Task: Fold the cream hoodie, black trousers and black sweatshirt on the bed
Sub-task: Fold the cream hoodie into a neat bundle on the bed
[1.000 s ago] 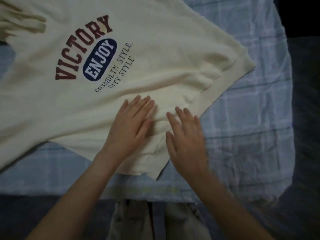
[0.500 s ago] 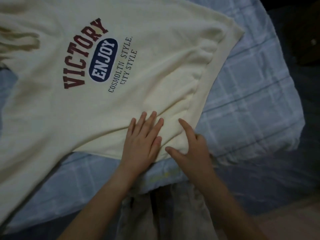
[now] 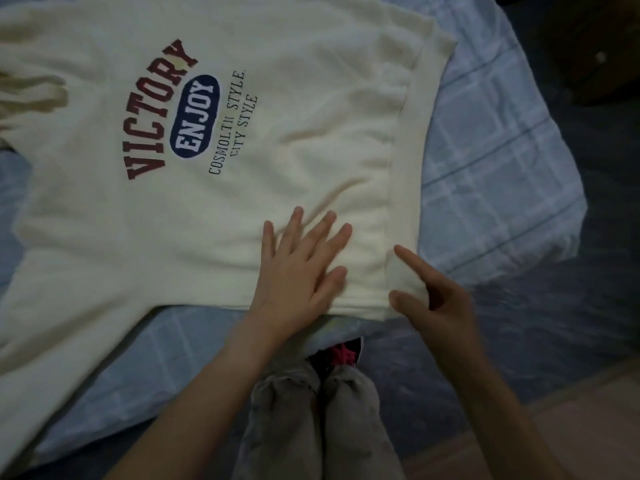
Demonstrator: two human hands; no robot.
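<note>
Left hand (image 3: 301, 268) flat on cream hoodie (image 3: 277, 133), fingers now spread wider; right hand (image 3: 436, 303) shifted to hem corner, grip unclear.

My picture is dim and blurry; the cream hoodie (image 3: 304, 109) looks brightest, and the right corners go dark.

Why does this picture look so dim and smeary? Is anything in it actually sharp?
Head view: the light is dim, and the upper right corner falls to near black; the cream hoodie is brightest, its print soft but readable; the left hand and right hand look slightly smeared; the checked bedsheet bends toward the edges, as wide lenses do.
</note>
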